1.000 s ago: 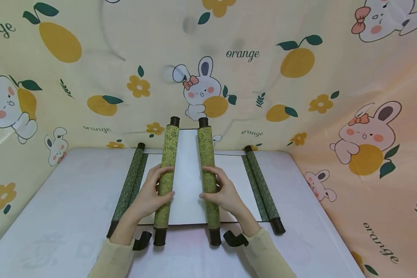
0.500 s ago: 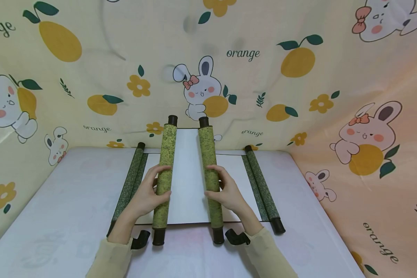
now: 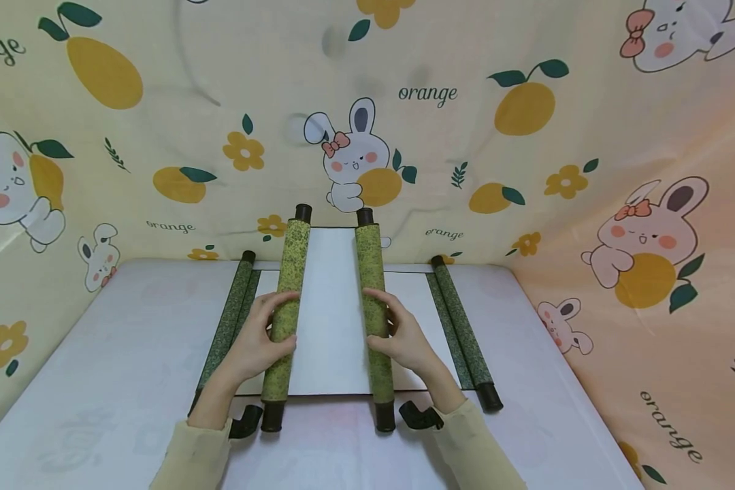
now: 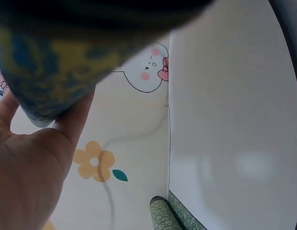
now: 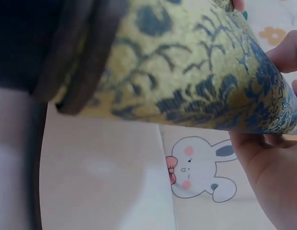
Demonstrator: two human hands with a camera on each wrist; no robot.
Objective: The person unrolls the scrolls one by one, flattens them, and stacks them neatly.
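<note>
Evidently both hands are loaded. The left hand (image 3: 257, 340) has its fingers and thumb bent around the left roll (image 3: 291, 262), parted by little more than the roll's thickness, gripping it near mid-length; index fingertip lies farther along the roll, thumb tip nearer the wearer. The right hand (image 3: 407, 337) mirrors this on the right roll (image 3: 373, 265), fingers likewise curved from the outer side and parted about as much. Contact of the remaining fingers: partly hidden, cannot tell. Both rolls are yellow-green with dark mottling; each carries a black cap beyond the fingertips at the far end and another on the wearer's side of the thumb. Between the two sets of fingers runs a white sheet (image 3: 332, 306), bordered by the rolls. Behind and outward of the fingers, a second sheet (image 3: 409, 282) shows on the table (image 3: 116, 367), edged by darker green bands. Outside the left fingers lies a green rod (image 3: 223, 327), black-capped; outside the right fingers lies its counterpart, another rod (image 3: 465, 333). Both slant. Whether the two sheets touch: cannot tell. On the wearer's side of the fingers, beside each wrist, sits a black curved piece (image 3: 245, 423). Well beyond the fingertips hangs a cream backdrop (image 3: 367, 64) printed with rabbits, oranges and flowers.
</note>
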